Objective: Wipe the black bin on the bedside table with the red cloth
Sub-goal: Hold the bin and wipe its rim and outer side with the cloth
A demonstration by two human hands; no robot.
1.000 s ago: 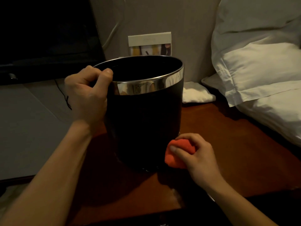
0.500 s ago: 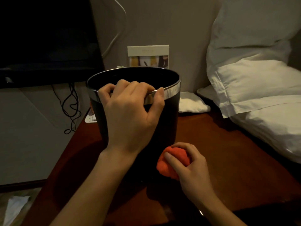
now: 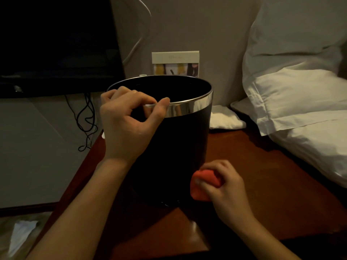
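The black bin (image 3: 180,147) with a shiny metal rim band stands upright on the reddish-brown bedside table (image 3: 262,184). My left hand (image 3: 127,124) grips the near left part of the rim, thumb on the metal band and fingers curled over the edge. My right hand (image 3: 225,186) holds the bunched red cloth (image 3: 204,182) and presses it against the bin's lower right side, close to the base.
White pillows (image 3: 300,102) crowd the table's right edge. A small white folded cloth (image 3: 225,119) and a card (image 3: 175,62) lie behind the bin by the wall. A dark screen (image 3: 56,44) and dangling cables (image 3: 86,117) are at left. Crumpled paper (image 3: 20,233) lies on the floor.
My left hand shifted its grip along the rim, from the far left edge to the near front, then a little left. The cloth stays low on the bin's right side.
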